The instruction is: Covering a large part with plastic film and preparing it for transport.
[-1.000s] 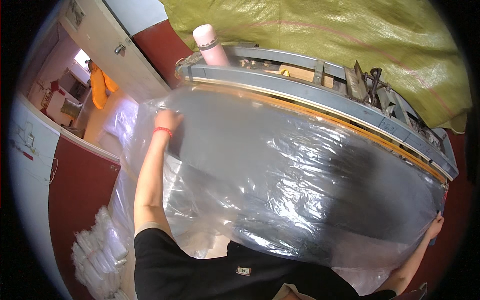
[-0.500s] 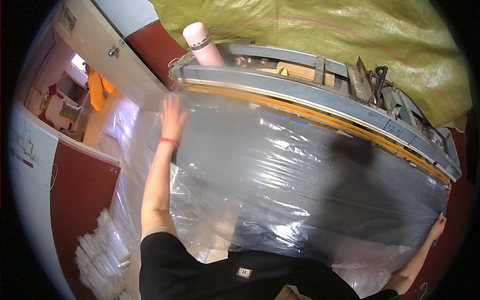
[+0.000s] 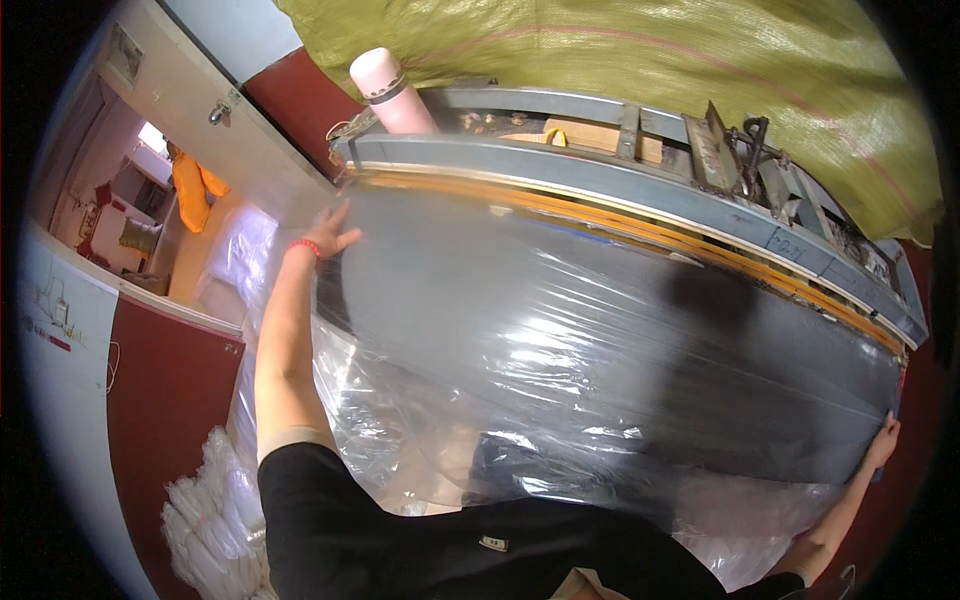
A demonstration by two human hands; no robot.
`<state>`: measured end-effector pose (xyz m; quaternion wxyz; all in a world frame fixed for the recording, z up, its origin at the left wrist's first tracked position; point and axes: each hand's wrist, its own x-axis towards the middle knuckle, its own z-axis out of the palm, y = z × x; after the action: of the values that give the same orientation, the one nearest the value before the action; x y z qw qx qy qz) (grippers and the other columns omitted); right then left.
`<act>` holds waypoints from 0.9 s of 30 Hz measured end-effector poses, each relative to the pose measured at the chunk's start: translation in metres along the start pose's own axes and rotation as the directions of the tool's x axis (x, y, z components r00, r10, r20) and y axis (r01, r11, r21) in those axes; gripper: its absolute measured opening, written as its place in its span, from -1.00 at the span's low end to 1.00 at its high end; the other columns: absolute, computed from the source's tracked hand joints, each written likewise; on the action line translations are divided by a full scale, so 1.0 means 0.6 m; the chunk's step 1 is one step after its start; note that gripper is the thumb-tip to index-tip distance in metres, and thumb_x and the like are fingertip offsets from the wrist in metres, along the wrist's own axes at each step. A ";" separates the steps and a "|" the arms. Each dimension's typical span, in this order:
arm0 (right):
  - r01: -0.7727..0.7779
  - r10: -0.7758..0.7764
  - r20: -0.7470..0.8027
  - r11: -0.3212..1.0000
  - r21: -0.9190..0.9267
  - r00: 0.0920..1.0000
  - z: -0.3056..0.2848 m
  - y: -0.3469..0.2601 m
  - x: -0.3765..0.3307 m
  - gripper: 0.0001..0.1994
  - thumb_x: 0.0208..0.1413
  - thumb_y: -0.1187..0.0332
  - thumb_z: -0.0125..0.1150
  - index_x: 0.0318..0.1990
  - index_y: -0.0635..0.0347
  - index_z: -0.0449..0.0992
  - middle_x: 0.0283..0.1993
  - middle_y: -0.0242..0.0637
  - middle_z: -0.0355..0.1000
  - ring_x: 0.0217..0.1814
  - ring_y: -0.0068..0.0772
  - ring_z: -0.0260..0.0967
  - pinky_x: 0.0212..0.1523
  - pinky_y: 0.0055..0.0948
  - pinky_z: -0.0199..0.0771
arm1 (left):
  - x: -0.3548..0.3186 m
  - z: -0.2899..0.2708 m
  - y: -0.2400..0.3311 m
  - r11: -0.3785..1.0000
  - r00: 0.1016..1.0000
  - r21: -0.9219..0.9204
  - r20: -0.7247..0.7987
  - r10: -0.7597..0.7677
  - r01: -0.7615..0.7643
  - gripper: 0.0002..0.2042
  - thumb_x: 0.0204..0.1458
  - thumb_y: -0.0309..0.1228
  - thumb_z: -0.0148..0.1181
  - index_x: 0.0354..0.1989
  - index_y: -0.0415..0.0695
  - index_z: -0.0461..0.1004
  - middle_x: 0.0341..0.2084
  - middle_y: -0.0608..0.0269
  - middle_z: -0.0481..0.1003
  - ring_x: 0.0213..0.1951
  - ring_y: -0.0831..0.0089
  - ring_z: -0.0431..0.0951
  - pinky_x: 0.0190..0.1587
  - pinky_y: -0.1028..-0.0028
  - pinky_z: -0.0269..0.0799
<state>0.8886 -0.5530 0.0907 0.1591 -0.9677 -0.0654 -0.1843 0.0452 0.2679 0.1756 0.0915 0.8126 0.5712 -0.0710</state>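
Note:
A wide sheet of clear plastic film (image 3: 560, 340) lies over a dark grey table surface and hangs toward me in shiny folds. My left hand (image 3: 328, 232), with a red bead bracelet at the wrist, rests at the far left end of the film, its thumb and fingers apart. At the right end, my right hand (image 3: 883, 438) is closed on the film's edge, and creases run from it across the sheet. Along the far side of the film lies a long grey metal bar (image 3: 600, 182) with orange strips (image 3: 600, 215) beneath it.
Behind the bar stand a pink bottle (image 3: 395, 100) and metal clamp parts (image 3: 750, 150). A yellow-green woven sheet (image 3: 650, 60) hangs at the back. A door (image 3: 190, 80) stands ajar at left; bundled clear plastic (image 3: 215, 515) lies at the lower left.
My left hand has slid left and slightly toward me along the film's end, its fingers now bent more. My right hand keeps its hold at the right edge, slightly farther out.

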 end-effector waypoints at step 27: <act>-0.207 0.080 0.197 0.572 0.794 0.977 -0.054 -0.104 -0.047 -0.66 -0.10 0.17 0.20 -0.69 0.24 0.35 -0.71 -0.44 0.23 -0.64 -0.63 0.11 -0.57 -0.52 0.17 | -0.705 0.262 1.084 0.117 -0.543 -0.942 0.279 0.792 -0.314 -0.43 0.02 -0.28 0.01 0.16 -0.23 -0.02 0.13 0.03 0.07 0.14 0.32 0.10 0.11 0.43 0.07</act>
<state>0.8401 -0.5070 0.1262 0.5916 -0.8010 -0.0743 -0.0529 0.5129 -0.3704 0.1596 0.5915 0.6554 -0.3087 -0.3539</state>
